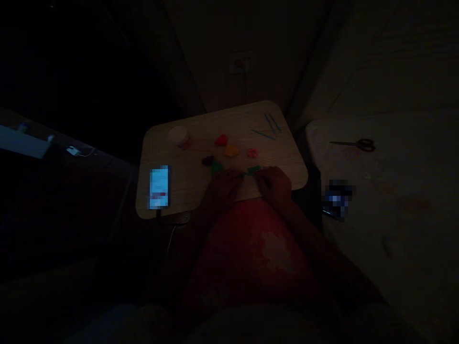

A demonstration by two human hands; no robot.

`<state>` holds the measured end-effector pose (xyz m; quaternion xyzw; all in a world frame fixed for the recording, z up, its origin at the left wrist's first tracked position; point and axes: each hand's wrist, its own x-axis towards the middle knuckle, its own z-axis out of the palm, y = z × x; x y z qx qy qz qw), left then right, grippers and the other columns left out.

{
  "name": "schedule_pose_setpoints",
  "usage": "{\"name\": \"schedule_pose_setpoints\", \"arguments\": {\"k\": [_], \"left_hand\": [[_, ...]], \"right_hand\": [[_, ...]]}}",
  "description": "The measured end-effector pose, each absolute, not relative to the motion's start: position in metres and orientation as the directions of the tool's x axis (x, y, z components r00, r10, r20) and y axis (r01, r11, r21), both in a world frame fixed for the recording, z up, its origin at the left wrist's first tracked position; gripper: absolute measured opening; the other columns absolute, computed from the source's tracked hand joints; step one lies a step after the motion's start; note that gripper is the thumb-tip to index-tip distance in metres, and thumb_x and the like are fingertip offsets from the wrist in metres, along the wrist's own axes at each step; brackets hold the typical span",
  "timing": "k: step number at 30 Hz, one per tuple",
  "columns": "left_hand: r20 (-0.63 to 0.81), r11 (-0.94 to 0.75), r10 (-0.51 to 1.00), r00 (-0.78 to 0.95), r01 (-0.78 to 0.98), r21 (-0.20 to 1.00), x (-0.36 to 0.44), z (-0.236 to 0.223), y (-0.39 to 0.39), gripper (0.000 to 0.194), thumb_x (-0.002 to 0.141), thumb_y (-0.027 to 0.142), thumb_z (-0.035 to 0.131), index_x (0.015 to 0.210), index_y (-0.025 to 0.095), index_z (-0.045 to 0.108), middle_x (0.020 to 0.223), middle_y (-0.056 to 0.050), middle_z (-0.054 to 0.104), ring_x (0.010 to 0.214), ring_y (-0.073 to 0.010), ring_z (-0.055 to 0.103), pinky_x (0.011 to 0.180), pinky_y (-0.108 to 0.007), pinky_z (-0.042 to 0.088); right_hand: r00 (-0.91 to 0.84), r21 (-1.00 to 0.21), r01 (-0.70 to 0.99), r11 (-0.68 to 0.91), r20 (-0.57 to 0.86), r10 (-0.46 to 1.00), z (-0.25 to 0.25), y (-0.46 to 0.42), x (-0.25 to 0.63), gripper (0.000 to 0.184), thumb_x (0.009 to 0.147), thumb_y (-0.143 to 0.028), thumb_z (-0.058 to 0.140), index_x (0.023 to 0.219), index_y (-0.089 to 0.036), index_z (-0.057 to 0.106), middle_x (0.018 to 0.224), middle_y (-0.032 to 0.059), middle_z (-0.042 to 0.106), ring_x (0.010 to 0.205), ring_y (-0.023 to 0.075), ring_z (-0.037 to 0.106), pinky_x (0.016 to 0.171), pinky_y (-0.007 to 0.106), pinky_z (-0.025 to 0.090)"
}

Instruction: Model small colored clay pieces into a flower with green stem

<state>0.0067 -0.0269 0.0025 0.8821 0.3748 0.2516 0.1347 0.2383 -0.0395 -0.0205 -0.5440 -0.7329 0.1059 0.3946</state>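
Note:
The scene is very dark. A thin green modelling clay strip (250, 174) stretches between the fingertips of both hands at the near side of a small wooden table (186, 191). My left hand (225, 187) is closed on its left end, and my right hand (275, 186) pinches the right end. Just beyond lies a flat green clay piece (254, 168). By my left fingers sits a green lump (216, 167), with a dark lump (207, 161) to its left. Farther back are an orange lump (231, 151), a red lump (221, 139) and a pink clay piece (253, 153).
A pale round tub (178, 135) stands at the table's back left. Several thin blue sticks (271, 125) lie at the back right. A lit phone (159, 187) is on the left. Scissors (358, 144) and another lit device (337, 199) rest on the pale surface to the right.

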Motion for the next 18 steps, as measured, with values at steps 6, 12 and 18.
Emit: {"name": "schedule_pose_setpoints", "arguments": {"k": [6,12,18], "left_hand": [[0.355,-0.677,0.735,0.578,0.591,0.439,0.007,0.0013,-0.0279,0.027,0.104,0.022,0.054,0.126,0.02,0.069,0.143,-0.012,0.068,0.136,-0.0271,0.061,0.117,-0.054,0.048],[0.345,-0.679,0.732,0.587,0.587,0.441,0.0067,0.0021,-0.0274,0.032,0.103,0.021,0.053,0.132,0.021,0.068,0.142,-0.012,0.068,0.135,-0.0278,0.06,0.117,-0.055,0.048],[0.34,-0.677,0.734,0.588,0.594,0.434,0.0078,0.0048,-0.0276,0.035,0.104,0.022,0.053,0.136,0.021,0.067,0.14,-0.012,0.068,0.134,-0.0282,0.061,0.115,-0.055,0.049]], "right_hand": [[-0.118,-0.553,0.755,0.352,0.414,0.903,-0.0181,-0.038,0.237,0.023,0.102,-0.027,0.058,0.102,-0.019,0.08,0.099,0.0121,0.077,0.096,0.0275,0.066,0.086,0.04,0.053],[-0.135,-0.518,0.786,0.337,0.388,0.912,-0.0173,-0.0348,0.2353,0.022,0.1,-0.025,0.058,0.097,-0.017,0.079,0.091,0.0129,0.075,0.092,0.0281,0.064,0.083,0.04,0.051],[-0.11,-0.563,0.741,0.366,0.435,0.894,-0.0192,-0.0347,0.2357,0.021,0.098,-0.023,0.058,0.096,-0.018,0.078,0.093,0.0123,0.076,0.092,0.0279,0.066,0.085,0.041,0.052]]}}
